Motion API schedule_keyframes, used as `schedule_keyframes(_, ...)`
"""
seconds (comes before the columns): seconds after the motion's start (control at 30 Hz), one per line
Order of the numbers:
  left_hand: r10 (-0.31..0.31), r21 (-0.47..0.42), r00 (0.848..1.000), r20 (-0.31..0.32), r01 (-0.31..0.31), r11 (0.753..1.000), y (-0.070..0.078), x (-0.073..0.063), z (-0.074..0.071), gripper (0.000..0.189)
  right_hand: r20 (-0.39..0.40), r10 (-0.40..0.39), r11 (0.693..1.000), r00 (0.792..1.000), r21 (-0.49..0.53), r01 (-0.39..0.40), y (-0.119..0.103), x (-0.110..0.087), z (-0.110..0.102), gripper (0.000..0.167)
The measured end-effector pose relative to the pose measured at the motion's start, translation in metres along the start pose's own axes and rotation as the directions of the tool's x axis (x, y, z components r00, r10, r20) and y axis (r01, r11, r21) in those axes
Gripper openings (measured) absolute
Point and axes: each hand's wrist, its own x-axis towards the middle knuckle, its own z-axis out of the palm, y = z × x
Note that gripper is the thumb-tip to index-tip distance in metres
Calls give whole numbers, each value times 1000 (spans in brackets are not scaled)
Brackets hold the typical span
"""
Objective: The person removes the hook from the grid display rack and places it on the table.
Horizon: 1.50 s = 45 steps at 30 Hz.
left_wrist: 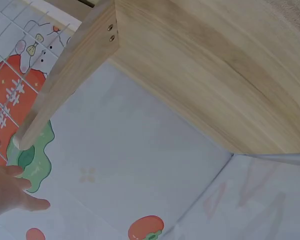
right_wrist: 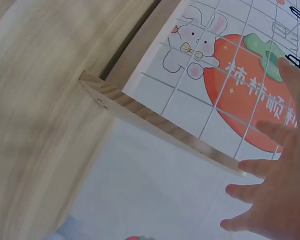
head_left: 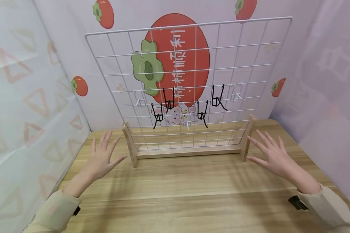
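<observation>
I saw a white wire rack (head_left: 187,26) in a wooden stand (head_left: 189,151) on the table (head_left: 186,194). Four black hooks (head_left: 202,115) and three white hooks (head_left: 236,96) hung on its wires, mostly toward six o'clock. The left hand (head_left: 102,158) was at the rack's eight o'clock, fingers spread. The right hand (head_left: 272,157) was at four o'clock, near the stand, fingers spread too. A big red fruit picture (head_left: 189,60) was behind.
</observation>
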Motion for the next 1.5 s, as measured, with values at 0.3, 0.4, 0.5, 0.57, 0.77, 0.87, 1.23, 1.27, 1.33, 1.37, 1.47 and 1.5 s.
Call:
schedule_keyframes(0.3, 36, -3, 990, -139, -36, 999, -6, 20, -4, 57, 2, -33, 999, 999, 41, 33, 0, 11, -14, 62)
schedule_keyframes(0.4, 77, -6, 970, -230, -81, 997, -8, 26, -3, 49, -23, -50, 998, 998, 38, 51, 2, 15, -18, 58)
schedule_keyframes(0.5, 73, -26, 955, -289, -84, 996, -9, 33, -3, 39, -68, -78, 996, 995, 39, 80, 3, 18, -22, 55)
schedule_keyframes(0.57, 41, -48, 953, -299, -58, 997, -9, 38, -4, 34, -101, -101, 993, 990, 43, 106, 2, 21, -25, 54)
schedule_keyframes(0.77, -40, -114, 950, -310, 4, 993, -12, 51, -4, 26, -189, -155, 985, 970, 45, 167, -2, 29, -36, 50)
schedule_keyframes(0.87, -65, -135, 947, -314, 24, 991, -15, 56, -2, 24, -246, -176, 980, 953, 43, 193, -5, 34, -41, 47)
schedule_keyframes(1.23, -156, -249, 930, -332, 73, 966, -18, 68, 9, 24, -505, -270, 941, 820, 42, 336, -12, 57, -55, 57)
schedule_keyframes(1.27, -167, -264, 927, -335, 78, 961, -18, 69, 10, 24, -518, -264, 941, 813, 45, 335, -12, 58, -57, 58)
schedule_keyframes(1.33, -193, -303, 924, -330, 90, 949, -19, 71, 12, 25, -534, -254, 941, 806, 57, 334, -12, 62, -60, 57)
schedule_keyframes(1.37, -206, -330, 924, -321, 95, 939, -19, 73, 13, 25, -544, -250, 940, 801, 62, 335, -12, 64, -62, 56)
schedule_keyframes(1.47, -258, -413, 927, -271, 130, 902, -17, 76, 15, 29, -574, -239, 936, 783, 80, 344, -12, 69, -67, 54)
schedule_keyframes(1.5, -278, -439, 928, -248, 147, 886, -16, 77, 16, 30, -583, -239, 933, 777, 84, 350, -12, 71, -69, 52)
